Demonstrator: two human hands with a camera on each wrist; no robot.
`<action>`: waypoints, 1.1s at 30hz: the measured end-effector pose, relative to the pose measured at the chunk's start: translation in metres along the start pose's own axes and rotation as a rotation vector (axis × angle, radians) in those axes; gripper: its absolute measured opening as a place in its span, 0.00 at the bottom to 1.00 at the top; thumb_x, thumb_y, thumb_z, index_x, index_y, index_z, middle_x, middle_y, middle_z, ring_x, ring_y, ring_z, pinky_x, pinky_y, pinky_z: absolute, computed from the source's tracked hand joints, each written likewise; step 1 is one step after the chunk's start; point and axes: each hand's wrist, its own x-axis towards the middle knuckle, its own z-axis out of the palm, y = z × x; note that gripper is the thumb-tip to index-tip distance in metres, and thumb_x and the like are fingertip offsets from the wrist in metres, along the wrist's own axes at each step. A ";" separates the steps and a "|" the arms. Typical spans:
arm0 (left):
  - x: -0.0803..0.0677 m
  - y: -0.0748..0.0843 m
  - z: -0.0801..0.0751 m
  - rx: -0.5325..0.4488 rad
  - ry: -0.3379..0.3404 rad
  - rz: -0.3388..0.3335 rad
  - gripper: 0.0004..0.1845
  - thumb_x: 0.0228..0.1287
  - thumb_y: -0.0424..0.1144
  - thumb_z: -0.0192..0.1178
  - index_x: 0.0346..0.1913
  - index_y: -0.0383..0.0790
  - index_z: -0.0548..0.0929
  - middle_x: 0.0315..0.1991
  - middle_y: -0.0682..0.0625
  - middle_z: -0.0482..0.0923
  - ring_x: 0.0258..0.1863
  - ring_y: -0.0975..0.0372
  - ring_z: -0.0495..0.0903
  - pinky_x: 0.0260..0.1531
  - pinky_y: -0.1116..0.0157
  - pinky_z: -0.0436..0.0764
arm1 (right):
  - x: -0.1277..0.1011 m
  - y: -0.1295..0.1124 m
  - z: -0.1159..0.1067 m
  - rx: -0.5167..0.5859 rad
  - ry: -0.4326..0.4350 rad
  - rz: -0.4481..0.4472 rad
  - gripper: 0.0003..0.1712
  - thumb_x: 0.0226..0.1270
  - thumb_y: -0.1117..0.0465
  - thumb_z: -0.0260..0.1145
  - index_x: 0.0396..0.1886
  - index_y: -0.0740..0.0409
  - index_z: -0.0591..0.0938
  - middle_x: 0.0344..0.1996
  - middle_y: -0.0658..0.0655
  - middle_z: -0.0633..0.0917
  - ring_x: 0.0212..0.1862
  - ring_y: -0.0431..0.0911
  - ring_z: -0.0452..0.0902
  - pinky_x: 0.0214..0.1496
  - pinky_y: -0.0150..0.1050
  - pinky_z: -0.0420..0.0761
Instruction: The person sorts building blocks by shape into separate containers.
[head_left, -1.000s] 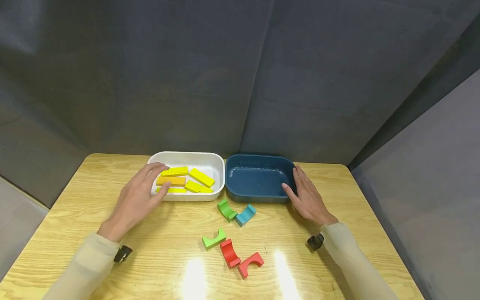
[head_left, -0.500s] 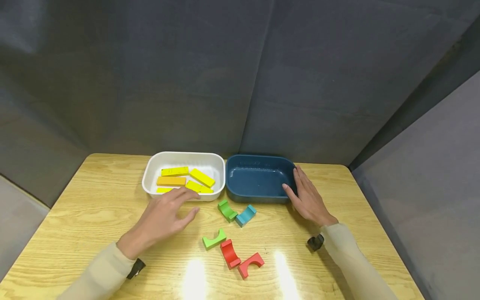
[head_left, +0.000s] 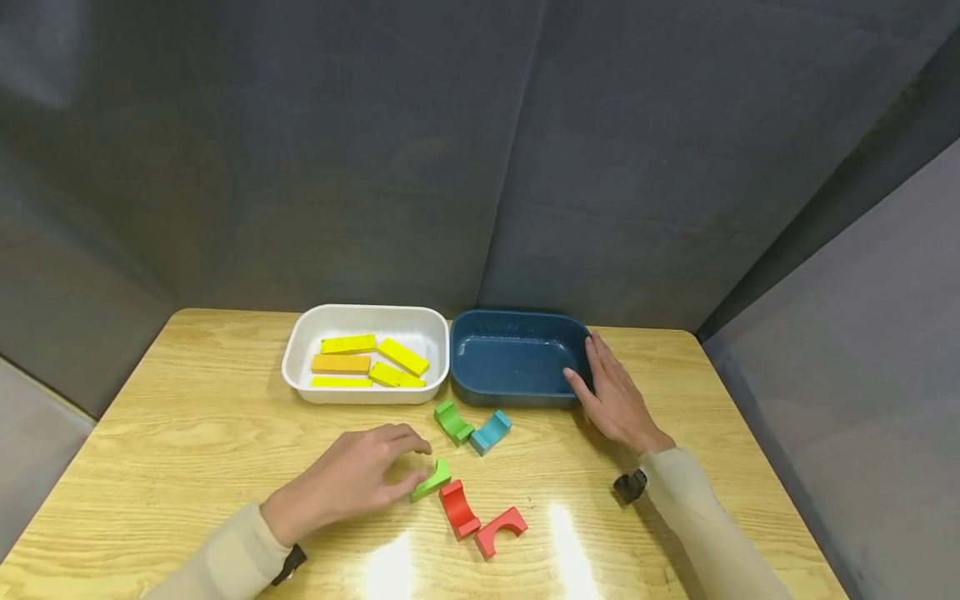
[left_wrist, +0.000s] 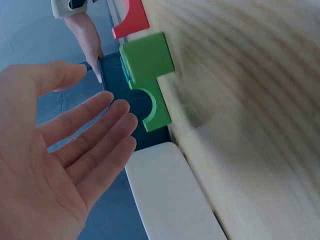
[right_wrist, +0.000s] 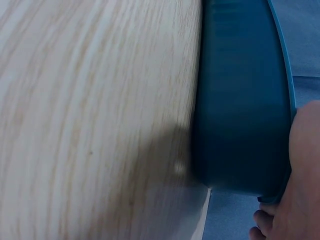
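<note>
My left hand reaches over the table beside a light green arch block. Its thumb and fingers are spread apart, with fingertips near the block and partly covering it. In the left wrist view the fingers are extended and hold nothing; green block faces show past the fingertips. My right hand grips the right end of a dark blue bin, thumb over the rim and fingers along the outer side. A red arch block lies to the right of the light green one.
Another red arch block lies farther right. A green curved block and a blue one lie before the bins. A white bin with several yellow blocks and an orange block adjoins the blue bin.
My left hand has moved from the white bin's left end, toward me and to the right, to the light green arch block. The right hand has stayed on the blue bin.
</note>
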 end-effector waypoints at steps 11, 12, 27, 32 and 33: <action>-0.003 0.002 0.010 -0.054 -0.127 0.006 0.19 0.70 0.47 0.73 0.58 0.42 0.89 0.53 0.52 0.87 0.45 0.64 0.85 0.46 0.62 0.89 | 0.000 0.001 0.000 0.001 0.000 0.001 0.49 0.88 0.36 0.47 0.88 0.65 0.46 0.88 0.61 0.41 0.87 0.62 0.40 0.85 0.66 0.48; -0.003 0.002 0.011 -0.056 -0.132 0.006 0.19 0.70 0.47 0.73 0.58 0.42 0.89 0.53 0.52 0.86 0.45 0.64 0.85 0.47 0.62 0.89 | 0.000 0.001 0.000 0.001 -0.001 0.001 0.49 0.88 0.36 0.47 0.88 0.65 0.46 0.88 0.61 0.41 0.87 0.63 0.41 0.85 0.66 0.48; -0.002 0.001 0.017 -0.096 -0.210 -0.012 0.19 0.70 0.44 0.73 0.60 0.41 0.89 0.54 0.51 0.87 0.45 0.69 0.83 0.48 0.63 0.88 | 0.000 0.002 0.000 0.001 -0.001 -0.002 0.49 0.88 0.36 0.46 0.88 0.64 0.45 0.88 0.61 0.41 0.87 0.62 0.40 0.85 0.65 0.48; -0.001 0.001 0.018 -0.096 -0.194 0.005 0.16 0.70 0.42 0.73 0.56 0.41 0.90 0.52 0.50 0.89 0.45 0.67 0.85 0.49 0.63 0.89 | 0.000 0.002 0.000 0.000 -0.005 0.001 0.49 0.88 0.36 0.47 0.88 0.64 0.45 0.88 0.61 0.41 0.87 0.62 0.40 0.85 0.65 0.48; -0.001 0.001 0.018 -0.094 -0.193 0.008 0.15 0.69 0.41 0.73 0.56 0.41 0.90 0.51 0.50 0.89 0.45 0.67 0.85 0.48 0.63 0.89 | 0.000 0.002 0.000 -0.002 -0.004 0.001 0.49 0.88 0.36 0.46 0.88 0.64 0.45 0.88 0.61 0.41 0.87 0.63 0.41 0.85 0.65 0.48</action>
